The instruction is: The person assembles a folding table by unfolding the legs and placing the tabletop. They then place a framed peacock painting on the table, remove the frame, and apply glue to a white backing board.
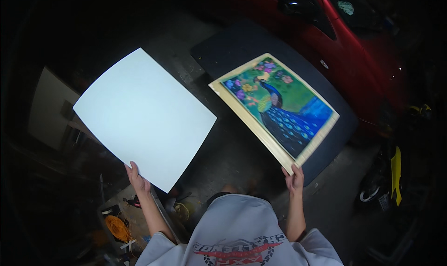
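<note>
My left hand [138, 178] grips the near edge of a large white board [146, 119], thumb lying on its face. The board is blank and held tilted out in front to the left. On the right, my right hand [294, 177] is closed on the near corner of a light wooden frame [251, 130]. Inside it is a painting of a peacock [279, 110] with flowers on a green and blue ground. Board and frame are apart, with a dark gap between them. The fingers behind both things are hidden.
Beyond the frame lies a dark grey flat tabletop [223, 49]. A red car [363, 65] stands at the far right, with a yellow and black object [396, 177] below it. At lower left, a coil of orange cord [117, 228] sits on a cluttered surface beside a bucket [185, 210].
</note>
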A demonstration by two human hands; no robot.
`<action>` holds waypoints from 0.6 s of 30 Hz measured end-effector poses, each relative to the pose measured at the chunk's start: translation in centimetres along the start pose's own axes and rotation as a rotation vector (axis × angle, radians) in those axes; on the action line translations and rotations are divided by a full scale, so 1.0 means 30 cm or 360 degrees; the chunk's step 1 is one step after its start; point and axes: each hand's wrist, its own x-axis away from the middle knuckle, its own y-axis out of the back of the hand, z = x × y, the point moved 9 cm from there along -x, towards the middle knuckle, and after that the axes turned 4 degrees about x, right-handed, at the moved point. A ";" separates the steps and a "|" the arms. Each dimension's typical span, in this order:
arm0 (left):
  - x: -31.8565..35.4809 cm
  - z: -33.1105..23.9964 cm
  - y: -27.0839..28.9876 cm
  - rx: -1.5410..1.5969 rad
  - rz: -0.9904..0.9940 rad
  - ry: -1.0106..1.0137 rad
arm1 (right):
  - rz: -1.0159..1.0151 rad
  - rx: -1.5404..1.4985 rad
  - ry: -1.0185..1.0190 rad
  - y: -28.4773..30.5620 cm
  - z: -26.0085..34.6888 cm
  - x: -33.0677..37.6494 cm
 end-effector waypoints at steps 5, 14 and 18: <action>-0.315 -0.321 -0.096 -0.0160 -0.0224 -0.0084 | -0.0185 0.0094 -0.0308 -0.136 0.083 0.016; 0.148 -0.123 0.225 0.0068 -0.0689 0.0027 | -0.0023 0.0155 -0.0257 -0.030 0.042 0.016; 0.115 -0.059 0.355 0.0002 -0.0746 -0.0134 | -0.0050 0.0194 -0.0259 -0.037 -0.004 0.040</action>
